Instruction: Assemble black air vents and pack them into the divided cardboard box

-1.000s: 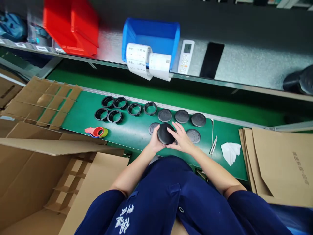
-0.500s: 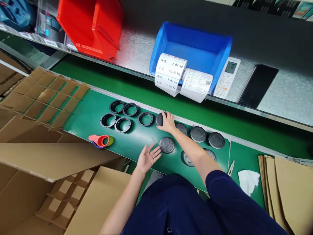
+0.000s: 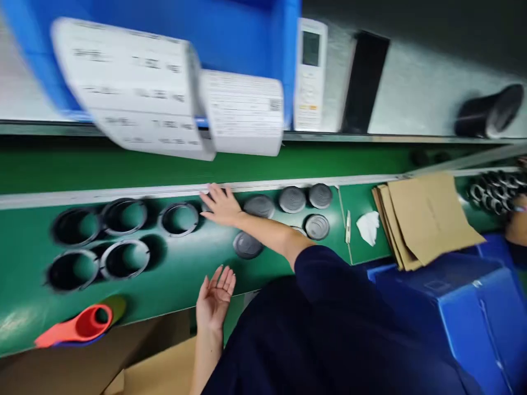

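My right hand point(image 3: 222, 206) lies over a dark round disc point(image 3: 205, 207) near the back edge of the green bench, fingers spread; the hand hides most of the disc. Palm up and open, my left hand point(image 3: 214, 299) is over the bench's front edge, holding nothing. Left of the right hand stand several black rings point(image 3: 178, 219) with open centres. Under and beyond my right forearm are several dark grey round vents with ridged faces, among them one vent point(image 3: 247, 245) nearest the left hand and another vent point(image 3: 258, 206) behind the arm.
Red and yellow ring-shaped tools point(image 3: 88, 322) lie front left. On the shelf are a blue bin point(image 3: 247, 33), label rolls point(image 3: 242, 112), a remote point(image 3: 312, 74) and a black cylinder point(image 3: 488, 112). Rightward are a cutter knife point(image 3: 348, 226), white cloth point(image 3: 368, 227), cardboard sheets point(image 3: 432, 219) and another person's arm point(image 3: 517, 222).
The view has swung right and closer. My right hand's fingers have spread from their grip around the disc. My left hand has turned more palm up and remains open.
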Motion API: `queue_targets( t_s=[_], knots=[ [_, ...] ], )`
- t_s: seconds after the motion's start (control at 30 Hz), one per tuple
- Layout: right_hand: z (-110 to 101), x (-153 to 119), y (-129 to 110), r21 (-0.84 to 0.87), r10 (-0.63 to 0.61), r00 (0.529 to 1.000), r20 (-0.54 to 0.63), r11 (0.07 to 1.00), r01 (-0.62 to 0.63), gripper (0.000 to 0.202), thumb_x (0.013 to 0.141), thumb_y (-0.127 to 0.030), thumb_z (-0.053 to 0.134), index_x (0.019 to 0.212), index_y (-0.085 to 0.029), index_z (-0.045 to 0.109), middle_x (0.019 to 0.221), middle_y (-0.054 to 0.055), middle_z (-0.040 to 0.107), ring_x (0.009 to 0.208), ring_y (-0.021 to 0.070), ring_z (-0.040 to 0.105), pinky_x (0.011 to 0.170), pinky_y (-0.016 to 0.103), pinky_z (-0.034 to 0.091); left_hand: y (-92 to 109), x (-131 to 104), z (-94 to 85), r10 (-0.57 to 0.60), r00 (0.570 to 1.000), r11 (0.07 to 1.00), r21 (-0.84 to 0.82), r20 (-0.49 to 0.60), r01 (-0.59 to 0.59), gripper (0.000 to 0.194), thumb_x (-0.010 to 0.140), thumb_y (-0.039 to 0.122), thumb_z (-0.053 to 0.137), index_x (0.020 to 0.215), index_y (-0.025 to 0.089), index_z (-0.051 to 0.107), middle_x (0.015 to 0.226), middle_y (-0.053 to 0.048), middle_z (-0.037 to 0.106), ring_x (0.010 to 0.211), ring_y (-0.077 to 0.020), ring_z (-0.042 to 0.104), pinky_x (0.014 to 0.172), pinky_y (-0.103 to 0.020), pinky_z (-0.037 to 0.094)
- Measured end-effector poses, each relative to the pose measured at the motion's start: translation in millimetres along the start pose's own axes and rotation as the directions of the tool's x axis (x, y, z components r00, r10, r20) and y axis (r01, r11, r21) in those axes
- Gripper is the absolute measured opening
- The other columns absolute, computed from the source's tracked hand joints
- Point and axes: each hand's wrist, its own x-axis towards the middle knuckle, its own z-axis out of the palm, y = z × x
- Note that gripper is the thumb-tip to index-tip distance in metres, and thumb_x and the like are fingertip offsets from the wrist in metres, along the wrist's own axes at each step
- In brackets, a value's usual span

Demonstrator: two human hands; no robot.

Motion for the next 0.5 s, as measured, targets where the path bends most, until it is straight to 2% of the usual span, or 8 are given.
queue_targets(
  t_s=[0.1,0.17,0.27,0.33,0.4,0.43,0.5],
  knots=[
    [-1.8,-0.7,3.5,0.039,0.069,0.998,0.014,0.997,-0.069,0.072,0.102,-0.055,0.048,0.162,-0.017,0.032,0.172,0.017,0.014,0.16,0.0326,0.007,0.127,0.061,-0.002,-0.2,0.0,23.0,-0.003,0.999,0.991,0.137,-0.054,0.011,0.031,0.101,0.024,0.044,0.111,0.013,0.071,0.106,-0.014,0.077,0.098,-0.0215,0.076,0.085,-0.036,0.065],
    [-14.3,-17.1,6.9,0.094,0.084,0.996,-0.018,0.992,-0.082,0.073,0.102,-0.057,0.049,0.162,-0.019,0.033,0.172,0.016,0.014,0.161,0.032,0.006,0.128,0.06,0.001,-3.5,-1.7,38.4,-0.003,0.996,0.97,0.241,-0.085,0.024,0.028,0.1,0.02,0.045,0.102,0.013,0.072,0.1,-0.012,0.076,0.091,-0.0185,0.075,0.083,-0.032,0.064],
    [-44.9,-68.1,35.9,0.122,0.084,0.987,-0.138,0.99,-0.067,0.068,0.103,-0.056,0.046,0.161,-0.022,0.033,0.173,0.013,0.013,0.161,0.0303,0.005,0.127,0.06,0.003,-13.2,1.0,55.0,0.031,0.995,0.912,0.411,-0.095,0.011,0.023,0.095,0.016,0.05,0.097,0.013,0.073,0.098,-0.01,0.075,0.087,-0.0152,0.074,0.082,-0.028,0.062],
    [-68.3,-114.4,77.7,0.115,0.194,0.966,-0.168,0.978,-0.176,0.067,0.103,-0.053,0.046,0.161,-0.021,0.034,0.173,0.014,0.011,0.16,0.032,0.004,0.126,0.063,0.003,-25.1,8.0,63.9,0.072,0.996,0.834,0.552,-0.06,-0.027,0.019,0.091,0.017,0.055,0.097,0.015,0.073,0.101,-0.01,0.075,0.089,-0.0149,0.073,0.082,-0.026,0.06],
    [-89.9,-161.8,132.3,0.106,0.394,0.907,-0.149,0.918,-0.381,0.076,0.099,-0.051,0.054,0.163,-0.018,0.03,0.173,0.017,0.006,0.16,0.0369,0.0,0.123,0.068,0.001,-43.4,17.2,77.4,0.127,0.991,0.686,0.718,0.036,-0.114,0.019,0.086,0.024,0.064,0.101,0.016,0.072,0.105,-0.011,0.074,0.093,-0.0175,0.072,0.084,-0.029,0.058],
    [-98.8,-182.8,161.0,0.099,0.494,0.86,-0.131,0.869,-0.484,0.085,0.094,-0.05,0.062,0.164,-0.018,0.026,0.173,0.019,0.001,0.159,0.0399,-0.003,0.122,0.07,0.0,-55.0,22.0,88.1,0.157,0.981,0.57,0.8,0.118,-0.187,0.025,0.083,0.029,0.068,0.105,0.017,0.072,0.106,-0.011,0.073,0.096,-0.0201,0.071,0.086,-0.032,0.058],
    [-110.7,-216.3,213.5,0.083,0.643,0.764,-0.048,0.765,-0.638,0.109,0.08,-0.044,0.078,0.167,-0.021,0.015,0.172,0.02,-0.008,0.157,0.0454,-0.009,0.12,0.073,0.0,-82.4,31.6,119.8,0.21,0.918,0.248,0.889,0.337,-0.384,0.043,0.078,0.037,0.073,0.116,0.018,0.069,0.11,-0.012,0.072,0.106,-0.0268,0.069,0.093,-0.041,0.056]
  ],
)
